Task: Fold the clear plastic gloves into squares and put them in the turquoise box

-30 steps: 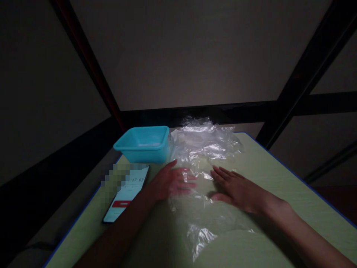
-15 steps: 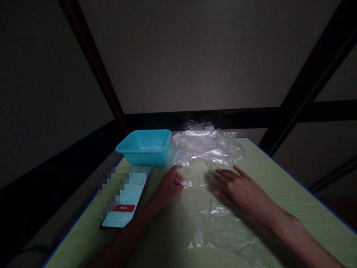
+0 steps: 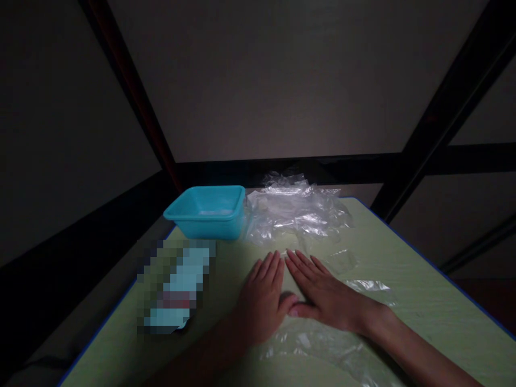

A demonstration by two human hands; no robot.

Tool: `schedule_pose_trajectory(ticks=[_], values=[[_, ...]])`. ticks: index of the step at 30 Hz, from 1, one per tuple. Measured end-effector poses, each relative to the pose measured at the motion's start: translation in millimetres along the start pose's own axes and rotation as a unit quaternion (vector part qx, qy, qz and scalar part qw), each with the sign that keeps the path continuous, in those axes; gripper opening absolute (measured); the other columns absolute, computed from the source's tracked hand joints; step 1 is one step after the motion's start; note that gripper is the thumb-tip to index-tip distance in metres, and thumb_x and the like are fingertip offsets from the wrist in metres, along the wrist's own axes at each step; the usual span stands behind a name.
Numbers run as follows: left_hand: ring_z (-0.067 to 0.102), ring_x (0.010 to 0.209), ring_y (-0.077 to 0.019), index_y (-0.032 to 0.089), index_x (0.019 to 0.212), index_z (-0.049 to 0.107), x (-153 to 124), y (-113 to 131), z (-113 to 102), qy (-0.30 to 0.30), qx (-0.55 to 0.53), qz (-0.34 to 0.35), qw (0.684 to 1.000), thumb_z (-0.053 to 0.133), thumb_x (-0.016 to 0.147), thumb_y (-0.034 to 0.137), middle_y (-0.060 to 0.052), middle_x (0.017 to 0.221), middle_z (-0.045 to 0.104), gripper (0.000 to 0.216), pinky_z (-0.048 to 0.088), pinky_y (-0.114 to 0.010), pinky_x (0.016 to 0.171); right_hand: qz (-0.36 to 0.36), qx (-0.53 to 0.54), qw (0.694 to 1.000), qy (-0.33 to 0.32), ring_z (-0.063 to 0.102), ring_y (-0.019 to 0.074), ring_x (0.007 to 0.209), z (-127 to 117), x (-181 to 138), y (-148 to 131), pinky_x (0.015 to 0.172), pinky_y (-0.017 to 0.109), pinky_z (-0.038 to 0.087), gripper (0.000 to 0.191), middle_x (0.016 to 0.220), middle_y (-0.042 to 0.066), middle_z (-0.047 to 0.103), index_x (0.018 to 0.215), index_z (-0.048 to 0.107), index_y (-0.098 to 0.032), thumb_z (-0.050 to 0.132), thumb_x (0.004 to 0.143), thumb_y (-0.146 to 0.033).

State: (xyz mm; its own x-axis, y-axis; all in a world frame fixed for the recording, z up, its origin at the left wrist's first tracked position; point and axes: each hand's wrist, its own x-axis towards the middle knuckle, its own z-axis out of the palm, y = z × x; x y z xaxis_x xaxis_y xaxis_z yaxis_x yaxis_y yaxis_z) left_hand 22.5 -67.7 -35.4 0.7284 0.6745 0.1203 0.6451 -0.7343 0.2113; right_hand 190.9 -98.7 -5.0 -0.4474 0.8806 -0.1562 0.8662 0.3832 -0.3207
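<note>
One clear plastic sheet [image 3: 322,338] lies flat on the green counter [image 3: 423,301], pressed under two flat hands, left hand [image 3: 262,301] and right hand [image 3: 326,295], grips released. Beyond: one crumpled plastic pile [image 3: 294,209], one turquoise tub [image 3: 207,212], one phone [image 3: 177,290].

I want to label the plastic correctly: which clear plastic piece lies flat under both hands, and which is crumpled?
The flat plastic sheet lies under the left hand and right hand. The crumpled plastic pile sits farther away, beside the turquoise tub.

Probably a dim home room: a green table [image 3: 403,279] hemmed by a dark metal frame [image 3: 443,102] and bare wall [image 3: 282,70].
</note>
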Motion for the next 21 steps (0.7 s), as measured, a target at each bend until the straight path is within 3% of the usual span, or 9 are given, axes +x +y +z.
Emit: schedule_pose_trajectory(ticks=[4, 10, 12, 14, 17, 19, 21], values=[[0.022, 0.134, -0.0318, 0.006, 0.135, 0.032, -1.0, -4.7, -1.3, -0.009, 0.032, 0.009, 0.999, 0.045, 0.086, 0.042, -0.019, 0.144, 0.026, 0.062, 0.029, -0.05, 0.105, 0.057, -0.016, 0.998, -0.003, 0.006, 0.0374, 0.133, 1.1, -7.7, 16.3, 0.104, 0.06, 0.017, 0.093, 0.146, 0.022, 0.009, 0.142, 0.02, -0.007, 0.04, 0.076, -0.07], [0.019, 0.135, -0.0315, 0.007, 0.136, 0.031, -2.8, -7.3, -6.0, -0.029, 0.032, 0.02, 0.999, 0.044, 0.087, 0.043, -0.017, 0.145, 0.025, 0.062, 0.026, -0.049, 0.106, 0.121, -0.036, 0.991, 0.046, 0.027, 0.0403, 0.128, -3.4, -22.4, 46.0, 0.097, 0.059, 0.033, 0.091, 0.14, 0.025, 0.029, 0.135, 0.037, -0.006, 0.042, 0.073, -0.072], [0.019, 0.135, -0.0314, 0.007, 0.136, 0.03, -4.4, -9.1, -10.6, -0.049, 0.025, 0.028, 0.998, 0.044, 0.087, 0.041, -0.017, 0.146, 0.024, 0.061, 0.026, -0.049, 0.106, 0.125, -0.051, 0.99, 0.046, 0.04, 0.0405, 0.121, -12.2, -25.9, 46.6, 0.093, 0.056, 0.04, 0.082, 0.133, 0.027, 0.041, 0.125, 0.051, -0.006, 0.045, 0.074, -0.069], [0.019, 0.135, -0.0304, 0.01, 0.136, 0.03, -5.1, -11.8, -14.5, -0.055, 0.01, 0.047, 0.997, 0.045, 0.086, 0.041, -0.017, 0.146, 0.024, 0.061, 0.025, -0.049, 0.106, 0.116, -0.065, 0.989, 0.061, 0.058, 0.0385, 0.104, -21.9, -26.8, 43.4, 0.083, 0.054, 0.048, 0.058, 0.115, 0.022, 0.061, 0.106, 0.064, -0.012, 0.047, 0.079, -0.06], [0.023, 0.134, -0.0287, 0.014, 0.136, 0.031, -1.6, -17.5, -17.0, -0.007, -0.035, 0.053, 0.998, 0.047, 0.085, 0.04, -0.016, 0.144, 0.03, 0.059, 0.022, -0.051, 0.107, 0.121, -0.069, 0.98, 0.144, 0.066, 0.0313, 0.08, -31.4, -20.5, 37.6, 0.072, 0.048, 0.051, 0.033, 0.091, 0.014, 0.07, 0.095, 0.065, -0.018, 0.045, 0.085, -0.043], [0.032, 0.13, -0.0271, 0.014, 0.133, 0.034, 3.9, -23.2, -16.6, 0.062, -0.077, 0.007, 0.995, 0.049, 0.085, 0.033, -0.016, 0.139, 0.039, 0.053, 0.025, -0.05, 0.106, 0.104, -0.036, 0.97, 0.216, 0.064, 0.0287, 0.089, -32.1, -11.1, 36.0, 0.077, 0.045, 0.05, 0.031, 0.101, 0.013, 0.067, 0.106, 0.06, -0.017, 0.046, 0.086, -0.037], [0.043, 0.121, -0.0253, 0.014, 0.126, 0.043, 9.9, -30.6, -15.7, 0.107, -0.12, -0.054, 0.986, 0.05, 0.083, 0.025, -0.015, 0.128, 0.049, 0.045, 0.033, -0.045, 0.102, 0.063, 0.024, 0.968, 0.243, 0.06, 0.0259, 0.099, -29.0, 0.3, 37.2, 0.084, 0.041, 0.048, 0.032, 0.11, 0.012, 0.063, 0.11, 0.057, -0.016, 0.048, 0.086, -0.035]])
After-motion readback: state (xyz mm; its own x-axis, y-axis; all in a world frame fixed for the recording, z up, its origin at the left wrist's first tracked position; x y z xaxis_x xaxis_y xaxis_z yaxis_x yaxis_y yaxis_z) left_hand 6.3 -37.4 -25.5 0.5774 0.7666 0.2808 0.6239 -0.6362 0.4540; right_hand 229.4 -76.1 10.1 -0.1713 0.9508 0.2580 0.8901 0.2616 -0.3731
